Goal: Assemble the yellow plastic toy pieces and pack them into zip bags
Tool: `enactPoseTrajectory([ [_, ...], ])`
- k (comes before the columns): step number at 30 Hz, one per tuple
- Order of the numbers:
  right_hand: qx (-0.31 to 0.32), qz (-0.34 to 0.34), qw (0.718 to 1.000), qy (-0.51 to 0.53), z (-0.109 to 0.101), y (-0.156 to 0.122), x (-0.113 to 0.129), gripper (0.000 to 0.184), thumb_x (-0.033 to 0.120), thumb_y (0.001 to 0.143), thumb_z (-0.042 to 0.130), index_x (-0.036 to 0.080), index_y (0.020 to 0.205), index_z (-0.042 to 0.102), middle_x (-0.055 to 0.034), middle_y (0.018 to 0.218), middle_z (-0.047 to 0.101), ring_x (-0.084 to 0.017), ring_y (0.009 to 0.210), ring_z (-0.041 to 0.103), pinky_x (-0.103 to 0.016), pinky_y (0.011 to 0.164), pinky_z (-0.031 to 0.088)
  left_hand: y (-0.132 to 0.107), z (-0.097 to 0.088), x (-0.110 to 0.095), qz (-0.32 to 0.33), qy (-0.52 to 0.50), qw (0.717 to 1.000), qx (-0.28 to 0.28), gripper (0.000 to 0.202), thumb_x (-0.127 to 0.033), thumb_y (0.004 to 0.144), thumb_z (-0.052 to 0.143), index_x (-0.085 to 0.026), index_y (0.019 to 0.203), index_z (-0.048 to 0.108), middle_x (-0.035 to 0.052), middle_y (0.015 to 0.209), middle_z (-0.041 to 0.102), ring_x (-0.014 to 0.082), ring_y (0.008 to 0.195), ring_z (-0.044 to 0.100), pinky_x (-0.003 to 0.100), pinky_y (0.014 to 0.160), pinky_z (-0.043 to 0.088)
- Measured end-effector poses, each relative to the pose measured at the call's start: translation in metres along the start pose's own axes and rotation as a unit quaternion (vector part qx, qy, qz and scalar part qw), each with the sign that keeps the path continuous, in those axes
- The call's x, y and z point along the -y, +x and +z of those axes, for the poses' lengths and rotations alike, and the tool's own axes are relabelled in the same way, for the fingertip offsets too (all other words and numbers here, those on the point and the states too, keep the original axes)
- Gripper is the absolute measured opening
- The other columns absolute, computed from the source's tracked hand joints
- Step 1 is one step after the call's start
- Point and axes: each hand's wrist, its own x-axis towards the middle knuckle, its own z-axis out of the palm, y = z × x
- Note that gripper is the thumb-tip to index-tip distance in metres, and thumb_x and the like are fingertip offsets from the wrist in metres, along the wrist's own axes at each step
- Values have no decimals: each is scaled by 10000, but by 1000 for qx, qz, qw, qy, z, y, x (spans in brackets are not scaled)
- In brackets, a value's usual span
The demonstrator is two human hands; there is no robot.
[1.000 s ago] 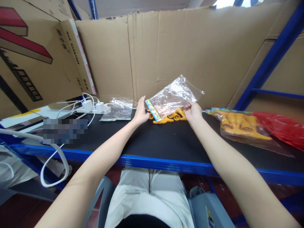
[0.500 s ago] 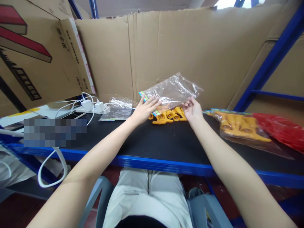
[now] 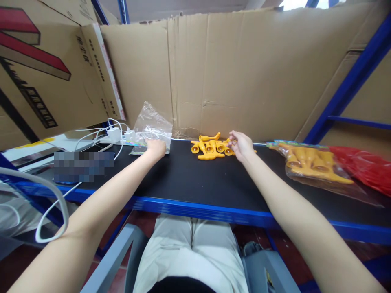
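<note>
My left hand (image 3: 156, 149) is closed on a clear plastic bag (image 3: 147, 120) with a printed header, above another clear bag (image 3: 168, 143) lying on the shelf; the fingertips are hidden behind the hand. Beside the right end of a small pile of orange horn-shaped plastic pieces (image 3: 210, 156), my right hand (image 3: 242, 147) hovers with its fingers loosely curled and apart. No object shows between them. The pieces lie on the black shelf surface (image 3: 198, 183), some with their hollow round ends facing me.
A filled bag of orange pieces (image 3: 317, 162) lies at the right, next to red plastic (image 3: 363, 169). On the left are white chargers (image 3: 114, 134) with loose cables. A cardboard wall (image 3: 259, 73) closes off the back, and a blue rail (image 3: 201, 208) forms the front edge.
My left hand has carried the clear bag from over the orange pieces to the left, above the other bag. My right hand has let go of the bag and stays near the pieces.
</note>
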Motion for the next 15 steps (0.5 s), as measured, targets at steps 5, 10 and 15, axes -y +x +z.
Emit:
enactPoseTrajectory([
  [5,61,-3,981,-182,0,-1,-18,103,189,759,580,158,692,509,39,540,521,-60,380,454,-208,415,432,11,14,8,-20,-12,996,92,413,-130,773,465,-147,1172,572,190,1207,557,313,1143,498,485,926,380],
  [10,199,-89,870,-443,-5,-1,-32,39,192,759,568,158,751,552,13,595,562,-90,490,508,-234,530,447,18,21,12,-4,-9,991,130,438,-132,747,484,-136,1176,569,183,1225,546,315,1134,506,431,896,431],
  [15,290,-143,745,-583,-7,-4,-36,142,221,758,581,144,872,618,-31,754,608,-129,675,545,-267,668,435,18,21,12,30,-8,997,75,398,-129,785,419,-131,1144,591,188,1172,580,301,1081,548,417,866,445],
])
